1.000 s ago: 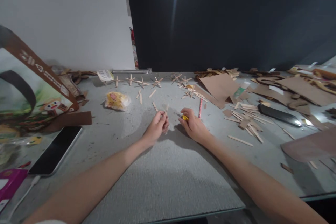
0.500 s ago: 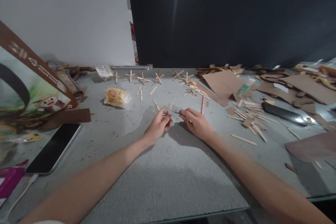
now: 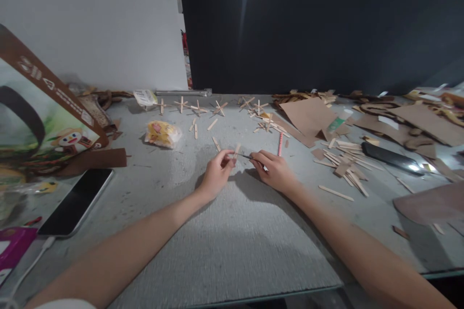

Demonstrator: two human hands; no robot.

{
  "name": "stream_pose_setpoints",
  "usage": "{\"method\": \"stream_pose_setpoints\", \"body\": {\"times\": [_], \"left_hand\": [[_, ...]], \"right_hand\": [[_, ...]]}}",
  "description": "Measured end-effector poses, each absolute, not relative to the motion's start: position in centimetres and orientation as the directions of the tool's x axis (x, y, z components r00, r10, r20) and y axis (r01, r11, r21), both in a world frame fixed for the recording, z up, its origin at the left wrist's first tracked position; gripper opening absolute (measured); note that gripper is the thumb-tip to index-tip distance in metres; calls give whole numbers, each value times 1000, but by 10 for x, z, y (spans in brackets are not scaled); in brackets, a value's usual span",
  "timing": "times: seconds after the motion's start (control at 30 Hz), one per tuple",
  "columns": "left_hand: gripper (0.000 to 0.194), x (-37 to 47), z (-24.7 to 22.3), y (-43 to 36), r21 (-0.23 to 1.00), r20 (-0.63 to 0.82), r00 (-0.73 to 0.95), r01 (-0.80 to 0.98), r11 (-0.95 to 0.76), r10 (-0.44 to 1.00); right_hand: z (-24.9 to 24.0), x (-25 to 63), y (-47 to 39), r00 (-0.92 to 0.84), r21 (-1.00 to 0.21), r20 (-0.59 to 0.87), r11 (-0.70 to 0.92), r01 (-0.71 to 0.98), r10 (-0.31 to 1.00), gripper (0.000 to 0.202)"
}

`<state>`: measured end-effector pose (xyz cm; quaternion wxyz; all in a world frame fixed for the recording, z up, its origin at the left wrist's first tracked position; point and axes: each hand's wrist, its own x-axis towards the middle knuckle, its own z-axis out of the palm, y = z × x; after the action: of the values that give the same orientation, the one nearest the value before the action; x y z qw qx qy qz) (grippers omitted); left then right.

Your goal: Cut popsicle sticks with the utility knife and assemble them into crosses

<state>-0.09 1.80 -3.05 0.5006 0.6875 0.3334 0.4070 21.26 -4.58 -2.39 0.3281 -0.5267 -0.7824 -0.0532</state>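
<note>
My left hand (image 3: 218,172) is closed, pinching a short wooden craft stick (image 3: 237,149) upright between thumb and fingertips. In my right hand (image 3: 271,169) is a thin dark pointed tool (image 3: 245,156), its tip reaching left to the craft stick. Whether it is a blade or a pen I cannot make out, as my fingers cover most of it. Just beyond my left hand lies a loose stick piece (image 3: 216,143), and more short pieces (image 3: 196,131) lie farther back. A red-and-white striped stick (image 3: 280,144) stands out behind my right hand.
Several star-shaped stick assemblies (image 3: 219,107) line the back. At right are a pile of craft sticks (image 3: 350,169), cardboard (image 3: 308,116), a green-labelled tube (image 3: 339,120) and a black lit lamp (image 3: 391,158). At left are a yellow packet (image 3: 163,134), a phone (image 3: 76,203) and a printed bag (image 3: 54,116).
My left hand's lower fingers have loosened a little around the craft stick. More of the dark tool shows between the hands, and the view has shifted slightly.
</note>
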Motion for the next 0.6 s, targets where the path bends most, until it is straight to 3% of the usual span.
{"method": "stream_pose_setpoints", "body": {"times": [0.27, 0.47, 0.6], "left_hand": [[46, -2, -28, 15, 954, 239, 457, 54, -295, 857], [26, -1, -32, 12, 833, 271, 530, 289, -472, 804], [24, -3, -33, 9, 718, 265, 564, 426, -551, 782]], "right_hand": [[-24, 217, -46, -241, -236, 521, 409, 881, 819, 31], [-21, 225, -48, -267, -198, 464, 393, 898, 845, 33], [-18, 234, -48, -336, -150, 400, 422, 894, 853, 33]]}}
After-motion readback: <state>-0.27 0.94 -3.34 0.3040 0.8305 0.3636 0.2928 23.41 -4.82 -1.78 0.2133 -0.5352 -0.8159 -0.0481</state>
